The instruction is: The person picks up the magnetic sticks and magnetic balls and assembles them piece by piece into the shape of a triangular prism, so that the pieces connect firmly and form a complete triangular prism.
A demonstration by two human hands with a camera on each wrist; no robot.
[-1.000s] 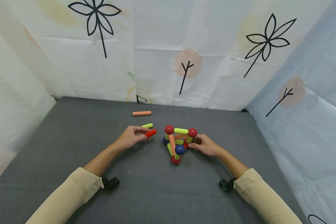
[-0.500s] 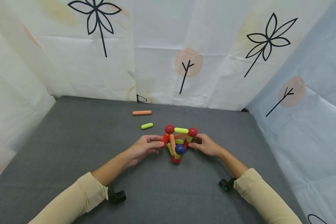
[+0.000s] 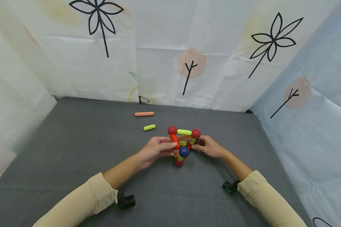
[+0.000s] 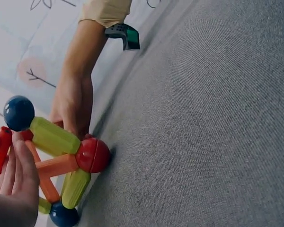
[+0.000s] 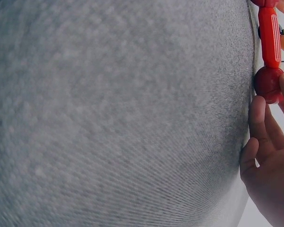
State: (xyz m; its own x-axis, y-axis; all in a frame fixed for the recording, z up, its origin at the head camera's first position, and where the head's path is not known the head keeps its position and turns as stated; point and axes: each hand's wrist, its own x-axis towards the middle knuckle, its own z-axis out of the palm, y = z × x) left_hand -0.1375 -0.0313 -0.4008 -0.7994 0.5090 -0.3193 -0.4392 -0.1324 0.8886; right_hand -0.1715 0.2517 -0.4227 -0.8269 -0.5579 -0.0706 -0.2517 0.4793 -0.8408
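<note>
A frame of coloured rods and balls stands on the grey table in the head view. My left hand pinches a red rod between thumb and fingers, slanting from the top left red ball toward the front blue ball. In the left wrist view one end of that rod is at the blue ball; whether they touch I cannot tell. My right hand holds a lower red ball at the frame's right side, which joins another red rod. The left fingers cover part of the frame.
Behind the left hand lie a loose yellow-green rod and, farther back, an orange rod. Grey cloth covers the table. White printed curtains rise at the back and sides.
My left hand has carried the red rod rightward to the frame and swung it across the upper left side. The right hand has kept its place at the lower red ball.
</note>
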